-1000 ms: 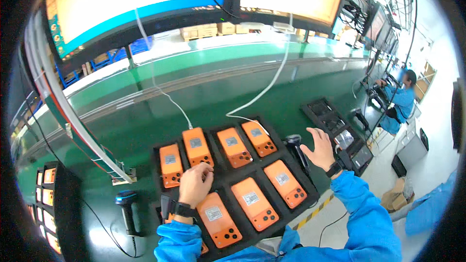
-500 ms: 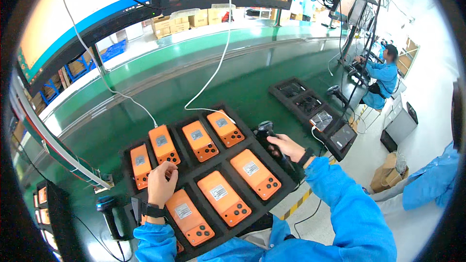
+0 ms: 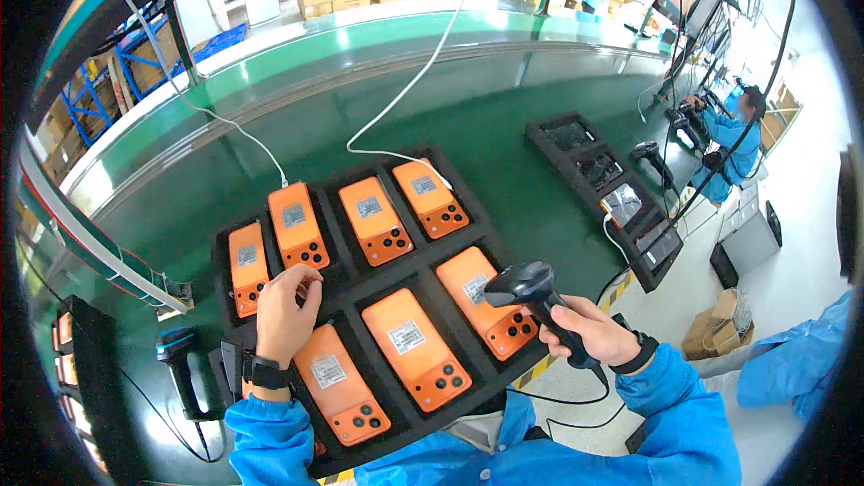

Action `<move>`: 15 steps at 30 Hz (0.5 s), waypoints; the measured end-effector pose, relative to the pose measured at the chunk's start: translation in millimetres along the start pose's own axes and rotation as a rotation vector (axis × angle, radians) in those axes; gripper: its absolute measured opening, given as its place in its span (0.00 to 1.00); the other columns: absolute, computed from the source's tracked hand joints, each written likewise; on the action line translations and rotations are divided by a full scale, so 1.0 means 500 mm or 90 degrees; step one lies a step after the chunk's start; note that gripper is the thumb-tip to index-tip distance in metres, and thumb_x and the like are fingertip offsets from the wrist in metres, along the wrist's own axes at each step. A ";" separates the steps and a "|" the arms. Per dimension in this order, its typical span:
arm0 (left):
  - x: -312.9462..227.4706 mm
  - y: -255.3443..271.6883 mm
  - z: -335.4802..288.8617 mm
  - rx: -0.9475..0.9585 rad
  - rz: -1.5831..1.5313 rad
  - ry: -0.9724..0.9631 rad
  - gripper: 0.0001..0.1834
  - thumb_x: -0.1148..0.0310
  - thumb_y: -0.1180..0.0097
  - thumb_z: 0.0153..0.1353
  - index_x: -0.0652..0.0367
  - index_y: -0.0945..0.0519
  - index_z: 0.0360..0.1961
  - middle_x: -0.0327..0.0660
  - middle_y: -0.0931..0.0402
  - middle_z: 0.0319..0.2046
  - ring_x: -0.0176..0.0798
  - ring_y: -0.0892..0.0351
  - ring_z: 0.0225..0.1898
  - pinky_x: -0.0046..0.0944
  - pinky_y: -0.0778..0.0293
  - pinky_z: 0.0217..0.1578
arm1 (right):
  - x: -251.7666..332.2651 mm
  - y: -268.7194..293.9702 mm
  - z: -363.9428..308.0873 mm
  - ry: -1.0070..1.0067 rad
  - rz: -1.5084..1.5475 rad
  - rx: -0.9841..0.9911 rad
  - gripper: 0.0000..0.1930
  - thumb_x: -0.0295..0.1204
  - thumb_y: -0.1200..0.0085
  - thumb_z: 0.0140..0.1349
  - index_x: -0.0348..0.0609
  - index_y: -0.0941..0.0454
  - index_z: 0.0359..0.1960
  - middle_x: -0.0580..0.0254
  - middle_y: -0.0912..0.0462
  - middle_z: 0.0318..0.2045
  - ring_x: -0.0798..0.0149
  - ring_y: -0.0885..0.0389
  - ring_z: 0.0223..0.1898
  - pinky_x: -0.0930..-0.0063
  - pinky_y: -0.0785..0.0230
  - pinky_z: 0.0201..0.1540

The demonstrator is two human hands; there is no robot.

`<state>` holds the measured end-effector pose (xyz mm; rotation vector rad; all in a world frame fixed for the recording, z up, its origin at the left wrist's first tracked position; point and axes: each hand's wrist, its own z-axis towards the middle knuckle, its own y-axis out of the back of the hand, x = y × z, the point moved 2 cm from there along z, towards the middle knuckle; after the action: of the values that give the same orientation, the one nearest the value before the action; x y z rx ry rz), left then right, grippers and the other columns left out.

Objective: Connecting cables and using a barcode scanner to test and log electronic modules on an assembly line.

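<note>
My right hand [image 3: 591, 331] grips a black handheld barcode scanner [image 3: 551, 301], its head over the right phone [image 3: 484, 306] of the near row. Several orange smartphones lie back up, each with a pale label, in the compartments of a black foam tray [image 3: 346, 286]. My left hand [image 3: 290, 308] is at the tray's left side, fingers curled closed, beside the camera end of a far-row phone [image 3: 297, 223]. What its fingertips hold, if anything, is hidden. White cables run to this phone and to the far-row right phone [image 3: 430, 196].
Left of the tray, another scanner [image 3: 183, 373] lies on the green table [image 3: 504, 171]. A second black tray [image 3: 589, 148] holds dark devices at the right. More orange phones [image 3: 65, 369] sit far left. A co-worker in blue [image 3: 731, 139] sits at the far right.
My right hand has lifted the scanner from beside the tray's right edge and brought it over the near-row right phone. My left hand stays near the same phone. The head view has shifted.
</note>
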<state>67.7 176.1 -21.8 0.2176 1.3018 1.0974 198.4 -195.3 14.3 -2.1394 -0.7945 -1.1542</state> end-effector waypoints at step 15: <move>-0.171 -0.004 -0.013 -0.043 -0.015 -0.119 0.05 0.74 0.41 0.52 0.60 0.20 0.32 0.44 0.21 0.33 0.49 0.22 0.39 0.44 0.28 0.42 | 0.055 0.082 0.069 0.137 -0.213 -0.060 0.18 0.44 0.54 0.70 0.40 0.29 0.45 0.69 0.28 0.24 0.76 0.32 0.23 0.80 0.38 0.26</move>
<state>74.2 108.9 30.9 0.2483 1.0971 1.0728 258.3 -191.1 13.6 -1.9593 -1.0406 -1.5908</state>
